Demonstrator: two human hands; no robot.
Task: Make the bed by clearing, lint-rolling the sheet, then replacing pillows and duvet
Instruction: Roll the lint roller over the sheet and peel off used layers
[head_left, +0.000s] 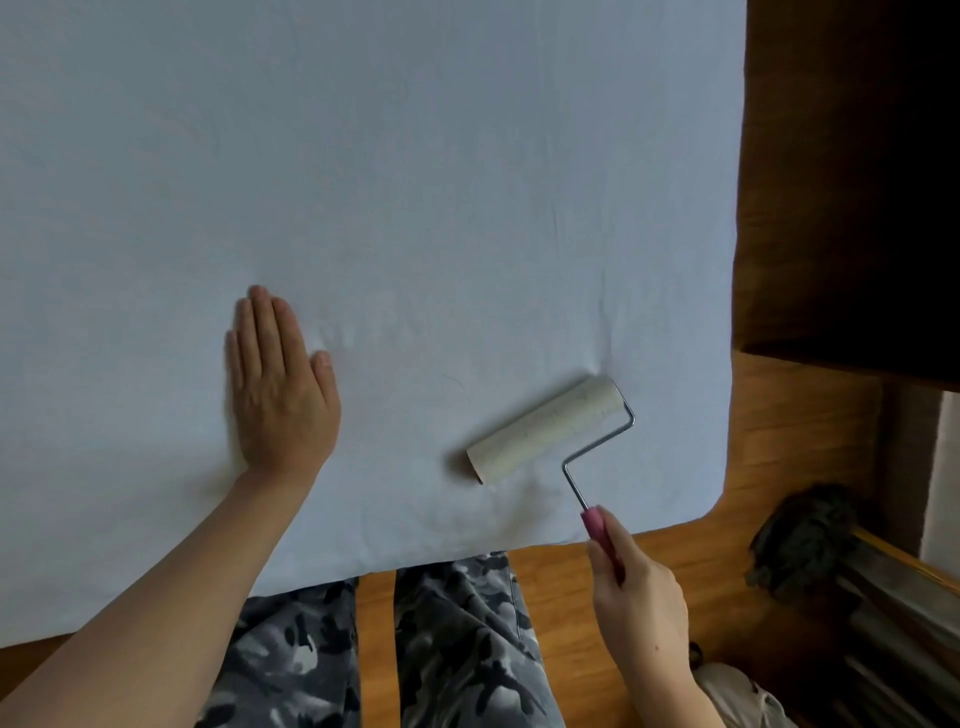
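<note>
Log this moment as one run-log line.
stage: lint-rolling | left hand: flat on pale blue sheet | right hand: grips pink handle of white lint roller | roller: on sheet near corner

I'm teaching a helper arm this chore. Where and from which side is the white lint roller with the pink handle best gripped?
Grip the pink handle, coming from the bed's near edge, as the right hand does now. The white lint roller lies on the pale blue sheet with its bent wire neck angling the handle back past that edge. The drum is the sticky part.
</note>
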